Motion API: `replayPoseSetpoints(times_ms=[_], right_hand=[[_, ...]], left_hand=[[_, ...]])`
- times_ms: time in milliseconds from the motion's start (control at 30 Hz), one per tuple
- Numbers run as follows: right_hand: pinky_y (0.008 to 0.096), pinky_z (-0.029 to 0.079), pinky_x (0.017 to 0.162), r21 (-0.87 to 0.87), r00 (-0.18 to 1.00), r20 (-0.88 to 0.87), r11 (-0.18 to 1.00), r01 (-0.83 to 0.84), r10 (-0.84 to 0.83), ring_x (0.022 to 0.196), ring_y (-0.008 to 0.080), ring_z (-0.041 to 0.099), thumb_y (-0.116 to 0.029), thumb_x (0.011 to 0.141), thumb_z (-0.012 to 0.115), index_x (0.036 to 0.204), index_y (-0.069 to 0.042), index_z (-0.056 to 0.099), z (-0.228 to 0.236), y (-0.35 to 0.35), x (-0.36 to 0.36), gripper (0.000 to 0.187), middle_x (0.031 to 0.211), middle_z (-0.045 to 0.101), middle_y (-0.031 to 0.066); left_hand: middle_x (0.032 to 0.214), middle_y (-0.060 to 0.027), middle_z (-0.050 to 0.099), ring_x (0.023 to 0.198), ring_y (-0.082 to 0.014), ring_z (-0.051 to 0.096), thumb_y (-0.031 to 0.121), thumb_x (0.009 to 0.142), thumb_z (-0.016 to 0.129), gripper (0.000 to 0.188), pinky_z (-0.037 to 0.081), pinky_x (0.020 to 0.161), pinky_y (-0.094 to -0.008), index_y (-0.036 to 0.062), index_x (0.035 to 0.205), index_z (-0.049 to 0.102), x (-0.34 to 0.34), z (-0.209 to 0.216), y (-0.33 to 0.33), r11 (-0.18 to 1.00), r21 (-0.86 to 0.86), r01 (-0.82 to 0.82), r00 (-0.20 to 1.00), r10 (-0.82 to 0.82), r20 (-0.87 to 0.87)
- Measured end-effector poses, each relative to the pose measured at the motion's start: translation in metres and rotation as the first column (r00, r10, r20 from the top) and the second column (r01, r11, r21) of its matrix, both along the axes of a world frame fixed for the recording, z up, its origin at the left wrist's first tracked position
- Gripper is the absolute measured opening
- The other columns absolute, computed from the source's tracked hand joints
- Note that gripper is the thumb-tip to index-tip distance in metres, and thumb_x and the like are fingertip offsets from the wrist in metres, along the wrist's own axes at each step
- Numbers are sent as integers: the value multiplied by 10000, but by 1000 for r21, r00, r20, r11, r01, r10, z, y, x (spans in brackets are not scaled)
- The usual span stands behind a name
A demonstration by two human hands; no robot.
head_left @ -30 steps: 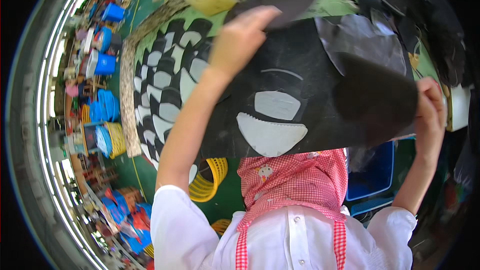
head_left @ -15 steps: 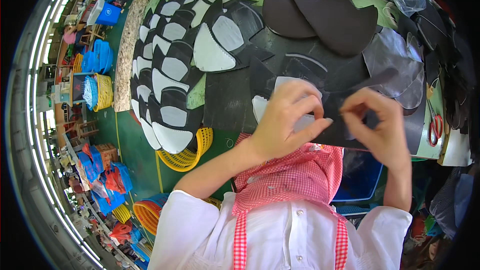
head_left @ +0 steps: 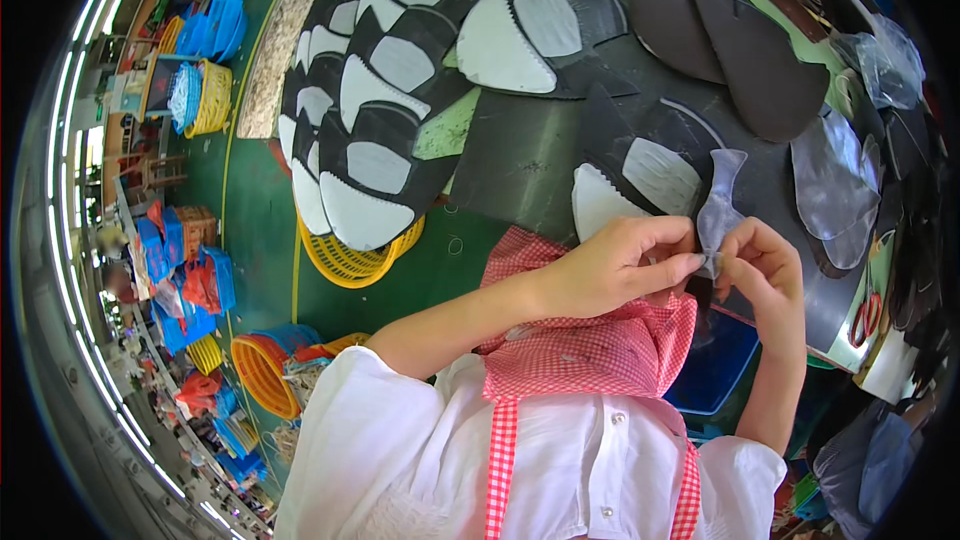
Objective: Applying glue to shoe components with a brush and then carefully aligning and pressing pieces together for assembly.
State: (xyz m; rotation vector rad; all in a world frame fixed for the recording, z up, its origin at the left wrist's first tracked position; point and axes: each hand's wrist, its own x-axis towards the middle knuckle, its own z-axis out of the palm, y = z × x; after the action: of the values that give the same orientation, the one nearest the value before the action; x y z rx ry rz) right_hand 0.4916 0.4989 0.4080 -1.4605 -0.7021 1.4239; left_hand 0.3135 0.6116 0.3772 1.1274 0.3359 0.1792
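Note:
Close together at the front edge of the table, my left hand (head_left: 640,265) and my right hand (head_left: 765,265) both pinch the lower end of a small, greyish, see-through film piece (head_left: 720,202). Its wider upper part stands up between my fingers. Just beyond my left hand lies a black cut piece, probably a shoe upper, with a pale patch (head_left: 660,175) and a white zigzag-edged part (head_left: 600,202). Another such black-and-white piece (head_left: 505,45) rests farther back. My left hand covers part of the nearest one.
Overlapping rows of similar black-and-white pieces (head_left: 375,168) cover the table's left side. Dark rounded pieces (head_left: 770,70) lie at the back right. More see-through film (head_left: 835,190), red-handled scissors (head_left: 866,320) and a crumpled plastic bag (head_left: 885,65) are at the right. Below the left edge stands a yellow basket (head_left: 350,258).
My hands were apart and have come together, with fingertips meeting on the film piece. It was a blur above my right hand. The whole view has shifted, moving the table up and right.

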Motion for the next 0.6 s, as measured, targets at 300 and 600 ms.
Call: replayPoseSetpoints(times_ms=[300, 600], right_hand=[[232, 369, 624, 236, 651, 709, 961, 145, -272, 704, 68, 436, -29, 923, 496, 818, -1, 532, -18, 7, -19, 114, 746, 465, 8], [208, 378, 595, 406, 829, 514, 914, -10, -219, 670, 74, 459, 48, 907, 498, 926, -8, 466, 4, 11, -17, 68, 763, 499, 18]], left_hand=[[699, -2, 506, 555, -50, 451, 200, 992, 458, 213, 381, 513, -219, 28, 870, 486, 0, -2, -13, 979, 161, -125, 992, 123, 25], [742, -8, 548, 659, -56, 475, 336, 901, 623, 319, 394, 576, -234, 33, 875, 526, 9, 36, 31, 976, 160, 149, 961, -105, -257]])
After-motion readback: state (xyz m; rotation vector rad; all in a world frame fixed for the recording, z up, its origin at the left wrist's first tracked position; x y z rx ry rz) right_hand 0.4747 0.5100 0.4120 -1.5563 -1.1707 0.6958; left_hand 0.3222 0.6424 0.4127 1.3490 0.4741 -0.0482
